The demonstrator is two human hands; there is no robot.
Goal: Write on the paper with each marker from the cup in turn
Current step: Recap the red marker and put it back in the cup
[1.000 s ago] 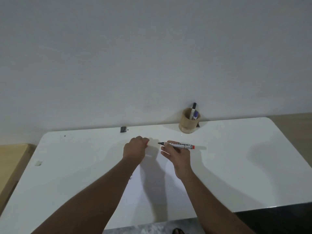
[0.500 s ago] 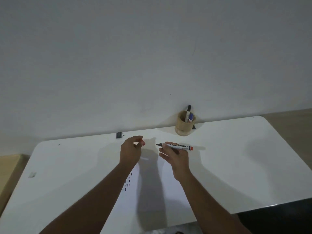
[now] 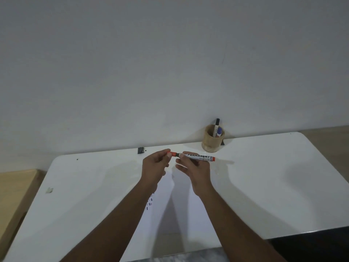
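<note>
My right hand (image 3: 195,168) grips a white marker (image 3: 200,157) labelled PERMANENT, with a red end, held level above the table. My left hand (image 3: 154,167) pinches the marker's red cap (image 3: 171,153), which sits on or right at the tip. Under my forearms lies a white sheet of paper (image 3: 177,210) with short dark and red dashes (image 3: 149,202) at its left edge. A round wooden cup (image 3: 211,143) stands at the back against the wall, with two markers (image 3: 217,129) upright inside.
The white table (image 3: 273,186) has rounded corners and a near edge at lower right. A small black object (image 3: 140,150) sits at the back edge. A bit of tape (image 3: 49,190) lies at left. Beyond the left edge is a wooden surface (image 3: 17,186).
My left hand, which was apart from the marker, has come right and brought the red cap to the marker's tip. The marker's bare black tip is now covered.
</note>
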